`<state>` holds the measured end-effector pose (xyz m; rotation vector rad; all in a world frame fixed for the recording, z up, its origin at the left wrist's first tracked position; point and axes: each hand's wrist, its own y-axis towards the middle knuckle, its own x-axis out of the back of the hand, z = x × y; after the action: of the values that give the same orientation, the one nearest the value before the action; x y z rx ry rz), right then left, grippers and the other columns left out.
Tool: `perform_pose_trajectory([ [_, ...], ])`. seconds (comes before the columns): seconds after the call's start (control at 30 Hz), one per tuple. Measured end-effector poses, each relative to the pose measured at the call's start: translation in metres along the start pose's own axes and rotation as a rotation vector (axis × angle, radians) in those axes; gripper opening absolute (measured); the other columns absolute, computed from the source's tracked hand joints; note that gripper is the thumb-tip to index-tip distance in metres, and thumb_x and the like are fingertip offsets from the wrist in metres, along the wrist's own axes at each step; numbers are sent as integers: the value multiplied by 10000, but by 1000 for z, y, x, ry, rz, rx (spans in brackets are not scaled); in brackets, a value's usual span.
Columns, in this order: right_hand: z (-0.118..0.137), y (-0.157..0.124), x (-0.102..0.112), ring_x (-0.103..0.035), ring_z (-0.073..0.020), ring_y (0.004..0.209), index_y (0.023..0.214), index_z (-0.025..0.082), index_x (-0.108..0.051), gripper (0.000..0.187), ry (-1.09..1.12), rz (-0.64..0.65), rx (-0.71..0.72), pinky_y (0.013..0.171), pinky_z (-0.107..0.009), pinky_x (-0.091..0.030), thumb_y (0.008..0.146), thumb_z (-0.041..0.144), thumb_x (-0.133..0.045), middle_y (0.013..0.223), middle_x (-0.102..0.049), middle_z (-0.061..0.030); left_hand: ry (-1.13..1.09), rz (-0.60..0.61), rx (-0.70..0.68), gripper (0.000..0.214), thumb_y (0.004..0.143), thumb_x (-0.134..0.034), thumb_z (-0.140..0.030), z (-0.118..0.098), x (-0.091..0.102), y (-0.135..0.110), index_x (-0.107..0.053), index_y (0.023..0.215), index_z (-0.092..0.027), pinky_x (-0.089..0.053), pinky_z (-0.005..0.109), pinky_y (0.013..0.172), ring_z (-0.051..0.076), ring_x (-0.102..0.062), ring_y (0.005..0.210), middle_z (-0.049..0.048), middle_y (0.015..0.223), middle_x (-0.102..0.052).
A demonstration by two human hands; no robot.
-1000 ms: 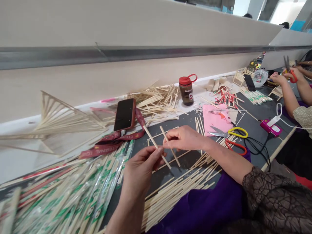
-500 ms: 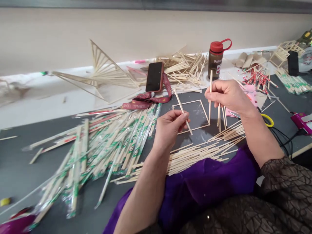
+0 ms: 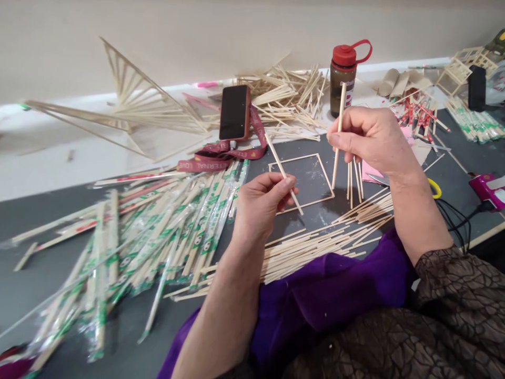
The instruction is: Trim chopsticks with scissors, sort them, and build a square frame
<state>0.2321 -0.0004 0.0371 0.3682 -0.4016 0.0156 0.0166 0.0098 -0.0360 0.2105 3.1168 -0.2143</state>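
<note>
Between thumb and fingers, my left hand [image 3: 266,197] pinches a wooden chopstick [image 3: 278,160] that slants up to the left. My right hand [image 3: 366,138] grips another chopstick [image 3: 338,126], held nearly upright. Below and between both hands, a four-sided frame of thin sticks [image 3: 325,176] lies on the dark tabletop; my left hand covers part of its near left side. Several loose chopsticks [image 3: 303,256] are spread nearest my body. A few more sticks [image 3: 355,181] lie just under my right hand.
Wrapped chopsticks [image 3: 158,237] cover the left. Behind stand a stick model [image 3: 130,105], a phone [image 3: 234,113] with a lanyard [image 3: 221,159], a stick pile [image 3: 288,95] and a red-lidded bottle [image 3: 342,79]. To the right are yellow-handled scissors [image 3: 434,188], cables [image 3: 453,226] and a purple device [image 3: 487,192].
The view has shifted, so most things on the table sit further left and a little higher. The right-hand chopstick leans slightly more; both hands keep their chopsticks.
</note>
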Motion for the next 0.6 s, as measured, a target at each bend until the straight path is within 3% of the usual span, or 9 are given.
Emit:
perform_pose_trajectory([
  [0.13, 9, 10, -2, -522, -39, 478, 720, 164, -596, 162, 36, -17, 0, 447, -143, -385, 861, 217, -657, 619, -563, 64, 12, -22, 2, 179, 646, -756, -310, 0, 0, 0, -670, 706, -165, -320, 176, 393, 60, -498, 434, 2, 593, -661],
  [0.37, 16, 13, -27, -520, -39, 526, 756, 160, -570, 158, 118, 50, -21, 482, -141, -421, 891, 207, -636, 649, -533, 58, -31, -51, -7, 230, 620, -796, -338, -1, 0, 1, -698, 715, -154, -326, 168, 385, 50, -505, 409, -7, 582, -666],
  [0.6, 7, 9, -22, -509, -34, 573, 752, 167, -540, 179, 89, 102, -42, 537, -140, -435, 901, 231, -615, 705, -545, 48, -23, -44, 23, 260, 596, -818, -343, -3, -1, 1, -686, 709, -149, -319, 172, 387, 58, -506, 418, -7, 575, -666],
])
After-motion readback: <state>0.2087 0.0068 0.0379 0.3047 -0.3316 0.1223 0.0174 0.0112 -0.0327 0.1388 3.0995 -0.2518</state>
